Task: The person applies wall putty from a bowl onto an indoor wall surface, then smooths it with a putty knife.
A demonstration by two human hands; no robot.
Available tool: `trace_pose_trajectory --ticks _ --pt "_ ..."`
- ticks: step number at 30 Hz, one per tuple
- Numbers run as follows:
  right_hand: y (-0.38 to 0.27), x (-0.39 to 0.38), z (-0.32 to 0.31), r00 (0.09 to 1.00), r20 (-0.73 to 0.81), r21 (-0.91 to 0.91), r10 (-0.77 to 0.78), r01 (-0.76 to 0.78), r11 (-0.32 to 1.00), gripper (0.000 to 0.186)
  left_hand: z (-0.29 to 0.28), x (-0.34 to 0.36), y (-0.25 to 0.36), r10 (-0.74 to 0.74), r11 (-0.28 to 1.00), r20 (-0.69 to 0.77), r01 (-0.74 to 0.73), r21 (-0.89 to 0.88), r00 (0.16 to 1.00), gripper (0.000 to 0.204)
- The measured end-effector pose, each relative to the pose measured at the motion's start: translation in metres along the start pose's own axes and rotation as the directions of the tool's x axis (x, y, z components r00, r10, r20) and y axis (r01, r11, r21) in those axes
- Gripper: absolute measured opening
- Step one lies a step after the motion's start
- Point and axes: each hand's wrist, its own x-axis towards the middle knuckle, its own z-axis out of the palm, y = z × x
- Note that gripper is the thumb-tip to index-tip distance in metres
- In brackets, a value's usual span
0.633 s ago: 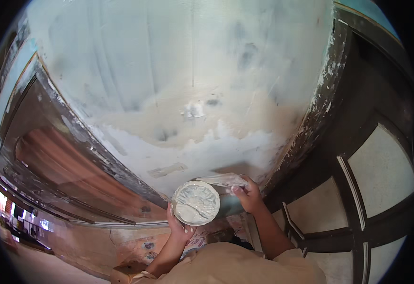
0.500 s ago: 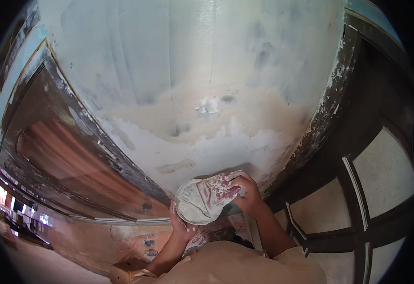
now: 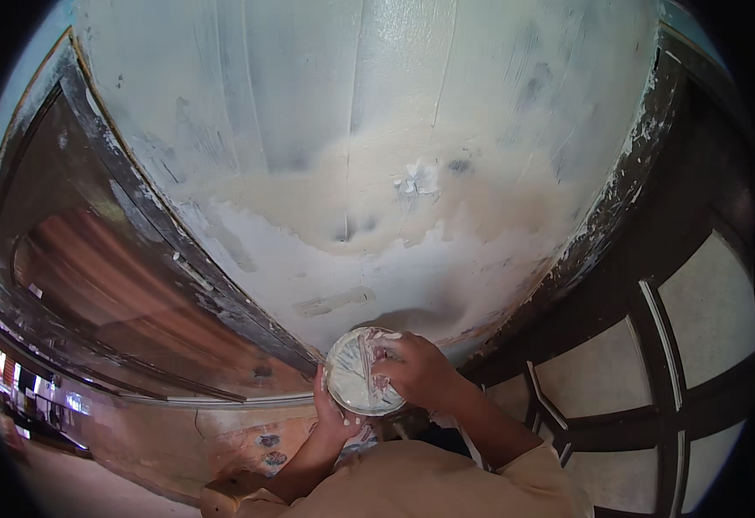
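My left hand (image 3: 332, 413) is wrapped round the lower left side of a round tub (image 3: 349, 390) of pale, wet putty, holding it up in front of my body. Over the tub's right part, my right hand (image 3: 412, 367) grips a flat reddish putty spreader (image 3: 369, 347) smeared with white. The spreader's edge lies down against the putty; most of its blade is hidden by my fingers. Putty specks mark the fingers of both hands. Just beyond the tub stands a wall (image 3: 325, 207) with smooth white filler low down and a rough white dab higher up.
A dark, paint-splashed door frame (image 3: 127, 186) with a reddish-brown curtain (image 3: 127, 276) behind it is at the left. Another flaking dark frame (image 3: 619, 190) edges the wall's right side, beside a dark panelled door (image 3: 597, 371). A stained sheet (image 3: 265, 445) lies below my left arm.
My right hand has moved left and down with the spreader, from beyond the tub's right rim to over the putty. The view has shifted slightly, and my left hand still holds the tub.
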Motion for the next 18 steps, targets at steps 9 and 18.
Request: trace_pose_trajectory --ticks 9,18 --pt "0.016 -0.02 -0.006 0.98 -0.035 0.406 0.195 -0.164 0.899 0.037 -0.007 0.004 0.009 -0.038 0.999 0.07 0.04 -0.037 0.997 0.072" --pt "0.009 -0.009 -0.022 0.996 0.074 0.181 0.055 -0.067 0.981 0.034 0.001 0.004 0.014 -0.024 1.0 0.054 0.025 -0.019 0.998 0.072"
